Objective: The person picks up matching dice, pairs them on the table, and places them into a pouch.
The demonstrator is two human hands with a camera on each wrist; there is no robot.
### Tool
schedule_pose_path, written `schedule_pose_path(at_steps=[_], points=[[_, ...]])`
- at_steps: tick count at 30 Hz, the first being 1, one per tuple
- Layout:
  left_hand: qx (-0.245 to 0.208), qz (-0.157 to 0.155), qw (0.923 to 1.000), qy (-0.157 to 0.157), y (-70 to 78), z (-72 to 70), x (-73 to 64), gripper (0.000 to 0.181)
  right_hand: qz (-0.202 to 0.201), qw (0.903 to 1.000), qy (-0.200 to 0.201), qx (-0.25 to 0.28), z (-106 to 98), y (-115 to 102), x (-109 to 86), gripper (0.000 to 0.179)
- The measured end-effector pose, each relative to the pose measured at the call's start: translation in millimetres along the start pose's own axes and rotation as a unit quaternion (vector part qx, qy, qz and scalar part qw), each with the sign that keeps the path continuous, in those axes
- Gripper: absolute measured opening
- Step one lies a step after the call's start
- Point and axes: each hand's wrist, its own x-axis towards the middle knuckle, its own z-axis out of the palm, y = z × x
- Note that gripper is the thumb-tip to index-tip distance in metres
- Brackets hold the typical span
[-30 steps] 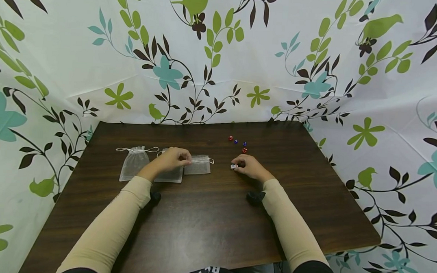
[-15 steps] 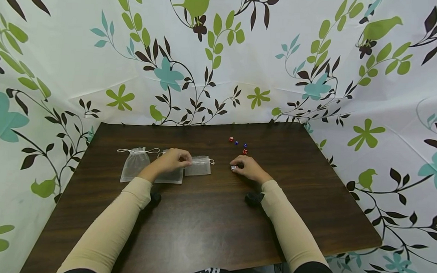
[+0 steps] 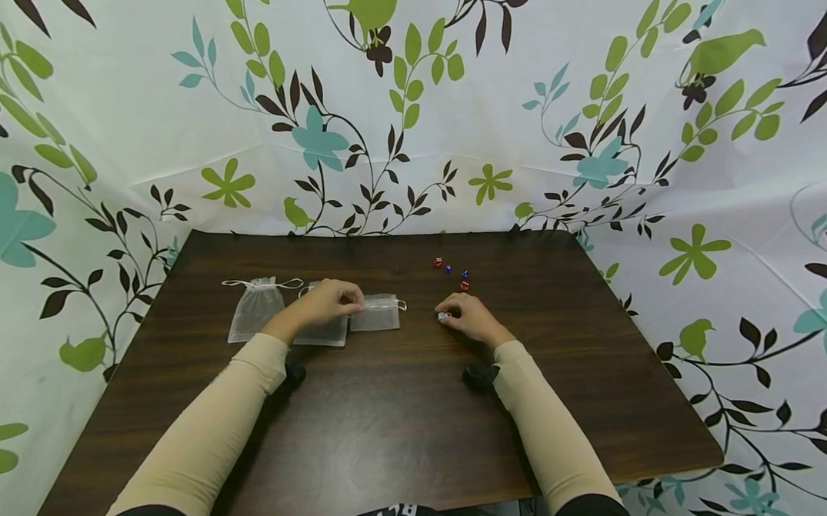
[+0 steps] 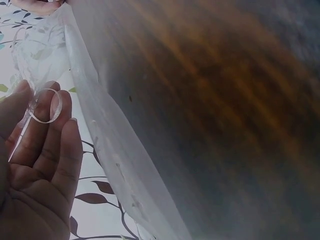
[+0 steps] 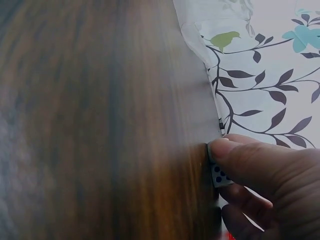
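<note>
Almost nothing has moved in the last second. Just right of the middle of the head view, the right hand (image 3: 476, 320) still pinches white dice (image 5: 220, 177) with blue dots; I can't tell how many. Left of the middle, the left hand (image 3: 323, 300) stays by the little see-through bag (image 3: 378, 316). I can't tell if its fingers pinch the bag. The red dice (image 3: 465, 286) and blue dice (image 3: 448, 269) lie above the right hand. The work seems to be in a little pause.
</note>
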Motion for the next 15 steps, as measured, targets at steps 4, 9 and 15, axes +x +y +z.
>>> schedule_pose_path(at_steps=[4,9,15], points=[[0.008,0.005,0.9999,0.002,-0.5,-0.3,0.7,0.007,-0.005,1.0,0.007,0.004,-0.3,-0.6,0.2,0.02],[0.01,0.008,0.9999,0.001,-0.1,-0.3,0.6,0.006,-0.03,0.999,0.032,0.01,0.2,0.1,2.1,0.019],[0.005,0.008,1.0,0.002,0.2,0.4,-0.2,0.006,-0.039,0.9983,0.042,0.005,-1.8,-5.3,6.2,0.021]])
